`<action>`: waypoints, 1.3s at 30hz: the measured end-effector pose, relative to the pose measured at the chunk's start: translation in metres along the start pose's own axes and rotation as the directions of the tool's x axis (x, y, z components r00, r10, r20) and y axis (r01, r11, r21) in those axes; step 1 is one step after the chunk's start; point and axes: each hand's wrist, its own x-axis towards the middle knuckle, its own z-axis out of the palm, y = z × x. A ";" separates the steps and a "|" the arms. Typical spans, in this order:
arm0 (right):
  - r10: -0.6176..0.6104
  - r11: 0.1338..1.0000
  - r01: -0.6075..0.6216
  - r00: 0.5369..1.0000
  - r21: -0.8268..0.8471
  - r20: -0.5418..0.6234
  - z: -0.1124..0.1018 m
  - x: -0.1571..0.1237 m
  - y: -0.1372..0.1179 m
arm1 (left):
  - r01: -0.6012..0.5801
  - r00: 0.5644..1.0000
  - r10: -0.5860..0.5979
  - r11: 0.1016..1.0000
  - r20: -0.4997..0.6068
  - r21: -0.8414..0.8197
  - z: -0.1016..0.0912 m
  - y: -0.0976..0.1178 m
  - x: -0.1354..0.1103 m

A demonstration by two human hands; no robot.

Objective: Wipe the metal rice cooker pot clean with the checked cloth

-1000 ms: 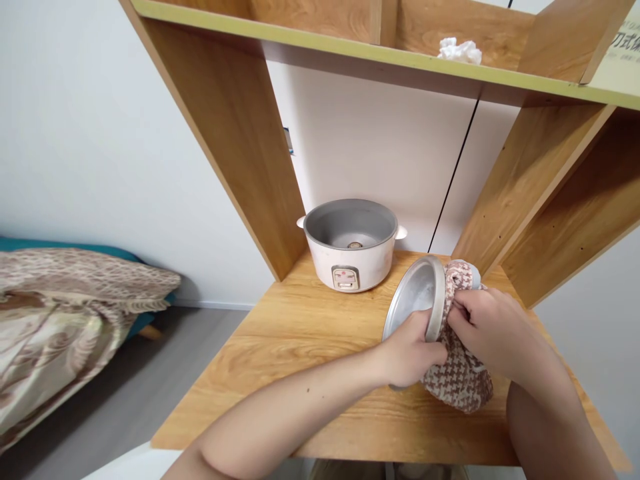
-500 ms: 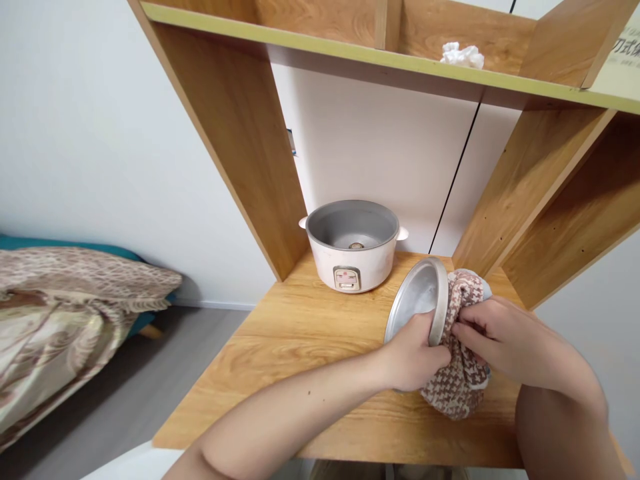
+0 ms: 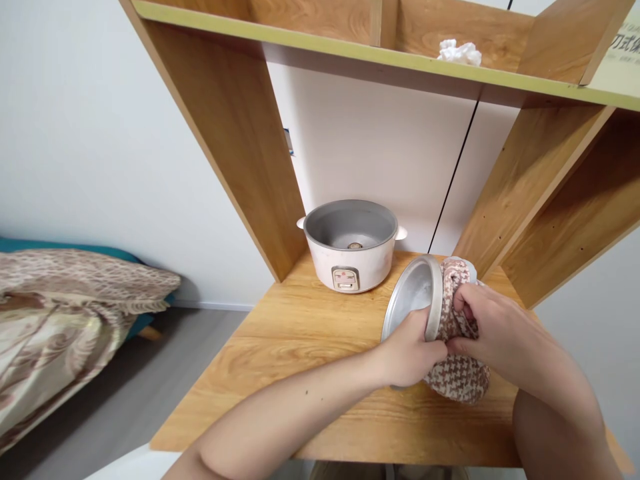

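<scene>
My left hand [image 3: 413,350] is closed on the near edge of a round silver metal lid [image 3: 407,293], with the thumb on its inner face. The lid stands tilted on edge above the tabletop, hollow side to the left. A brown-and-white houndstooth cloth [image 3: 460,380] lies bunched against the lid's right side. Gripping that cloth is my right hand [image 3: 483,320], fingers curled and pressing it to the lid. The lid's outer face is hidden behind cloth and hands. Behind them sits a white rice cooker body [image 3: 350,263], uncovered, its grey inside showing a round centre piece.
The wooden desk [image 3: 260,353] has upright side panels [image 3: 235,147] and an overhead shelf [image 3: 320,50] with a crumpled white tissue [image 3: 460,53] on it. At the left is a bed with patterned bedding [image 3: 65,320], beside a grey floor [image 3: 145,373].
My right hand has moved a little left and up along the lid's outer side, shifting and re-bunching the cloth. The left hand keeps its hold, and the rice cooker stays put.
</scene>
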 end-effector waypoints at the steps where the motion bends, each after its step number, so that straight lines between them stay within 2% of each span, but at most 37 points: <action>1: -0.018 1.000 0.018 0.999 -0.004 -0.032 0.002 0.000 0.001 | 0.009 1.000 -0.009 1.000 -0.001 0.006 0.000 0.000 0.000; 4: -0.061 0.998 0.061 0.994 -0.008 -0.094 0.005 0.000 0.005 | 0.004 1.000 -0.004 1.000 0.021 0.008 -0.001 -0.001 -0.001; 7: -0.071 0.997 0.074 0.992 0.021 -0.106 0.006 0.000 0.011 | -0.009 0.997 0.008 1.000 0.076 0.004 -0.002 -0.001 0.000; 18: -0.225 0.974 0.224 0.974 0.036 0.023 0.005 0.003 0.019 | -0.017 0.990 0.010 0.999 0.141 0.047 -0.004 0.003 0.001; 24: -0.234 0.972 0.234 0.972 -0.004 -0.012 0.010 0.005 0.025 | 0.023 0.984 -0.034 0.998 0.177 0.062 -0.008 0.005 0.002; 28: -0.176 0.984 0.176 0.984 -0.033 0.003 0.010 0.004 0.023 | 0.075 0.975 -0.093 0.993 0.202 0.093 -0.012 0.007 0.001; 31: -0.144 0.989 0.145 0.989 -0.041 0.014 0.008 0.002 0.017 | 0.083 0.979 -0.093 0.994 0.181 0.065 -0.011 0.008 0.000; 35: -0.107 0.993 0.108 0.994 -0.039 0.022 0.004 -0.001 0.007 | 0.075 0.994 -0.070 0.996 0.088 -0.052 -0.006 0.005 -0.003; 39: -0.108 0.994 0.108 0.994 -0.008 0.017 0.004 -0.004 0.001 | -0.037 0.999 0.039 0.997 0.036 -0.064 -0.002 0.003 -0.003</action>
